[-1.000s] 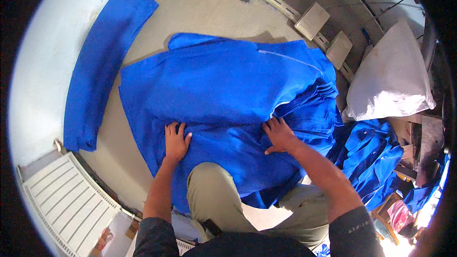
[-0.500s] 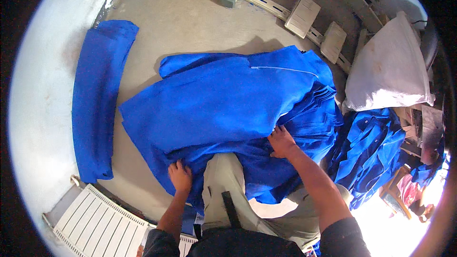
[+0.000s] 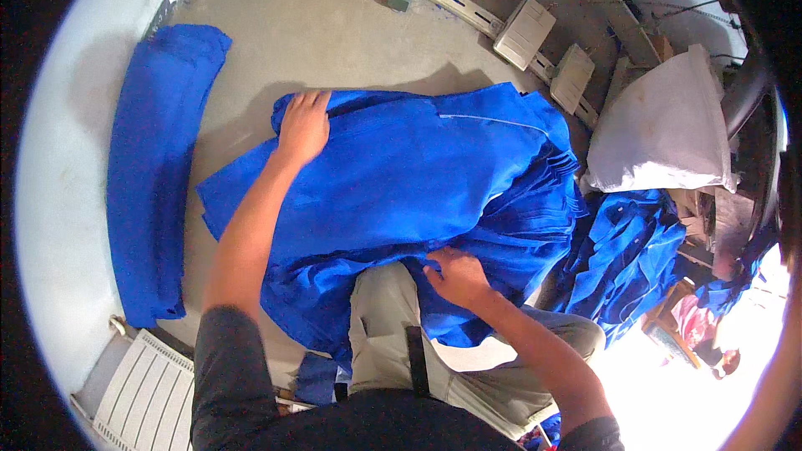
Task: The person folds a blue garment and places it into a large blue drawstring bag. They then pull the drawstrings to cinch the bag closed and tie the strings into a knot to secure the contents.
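**Left hand at the far edge of the blue garment**

The left hand (image 3: 303, 124) lies flat, fingers together, on the far-left edge of the blue garment (image 3: 418, 175) spread over the floor (image 3: 334, 25); half a second ago it was near the lap. The right hand (image 3: 455, 276) pinches the near hem. Bare floor lies beyond, with a folded blue cloth (image 3: 154, 167) to the left.

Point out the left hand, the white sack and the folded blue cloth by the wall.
left hand (image 3: 302, 125), head view, on the back of the hand.
white sack (image 3: 660, 129), head view, on its broad front face.
folded blue cloth (image 3: 154, 167), head view, on the middle of the strip.
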The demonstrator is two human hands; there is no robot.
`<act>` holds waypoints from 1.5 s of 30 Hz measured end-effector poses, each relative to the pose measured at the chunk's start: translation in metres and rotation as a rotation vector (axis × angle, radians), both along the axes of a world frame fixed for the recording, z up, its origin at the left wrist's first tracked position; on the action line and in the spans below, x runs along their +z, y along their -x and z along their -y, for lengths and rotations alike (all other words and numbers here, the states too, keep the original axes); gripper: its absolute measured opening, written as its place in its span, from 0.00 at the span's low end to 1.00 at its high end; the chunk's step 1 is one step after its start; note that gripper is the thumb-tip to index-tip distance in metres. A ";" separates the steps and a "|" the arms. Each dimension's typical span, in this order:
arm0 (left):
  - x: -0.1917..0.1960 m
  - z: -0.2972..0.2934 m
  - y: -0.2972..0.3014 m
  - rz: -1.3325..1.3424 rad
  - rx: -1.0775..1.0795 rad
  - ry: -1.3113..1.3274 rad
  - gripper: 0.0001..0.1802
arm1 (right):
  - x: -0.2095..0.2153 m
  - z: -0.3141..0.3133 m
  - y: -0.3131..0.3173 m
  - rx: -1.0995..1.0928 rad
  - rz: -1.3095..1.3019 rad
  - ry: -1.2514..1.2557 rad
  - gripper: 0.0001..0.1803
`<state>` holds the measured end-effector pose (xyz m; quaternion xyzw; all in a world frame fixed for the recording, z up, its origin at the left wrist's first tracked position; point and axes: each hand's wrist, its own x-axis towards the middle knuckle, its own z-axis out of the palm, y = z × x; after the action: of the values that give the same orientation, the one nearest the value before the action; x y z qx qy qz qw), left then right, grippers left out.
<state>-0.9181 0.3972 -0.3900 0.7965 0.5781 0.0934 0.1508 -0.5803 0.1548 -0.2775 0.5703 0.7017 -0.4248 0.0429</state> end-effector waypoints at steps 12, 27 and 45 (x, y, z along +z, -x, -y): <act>0.060 0.103 -0.037 0.287 0.019 0.305 0.03 | 0.069 -0.082 0.044 -0.264 -0.445 -0.254 0.10; 0.115 0.171 -0.083 1.116 0.579 1.198 0.11 | -0.038 -0.039 0.046 0.672 0.259 -0.208 0.31; -0.004 0.170 -0.045 0.579 0.485 0.704 0.26 | 0.042 -0.114 0.067 0.339 -0.077 -0.417 0.12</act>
<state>-0.8730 0.2269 -0.3941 0.4819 0.6773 0.1421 0.5374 -0.6472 0.2692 -0.2350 0.4249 0.8605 -0.2793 -0.0316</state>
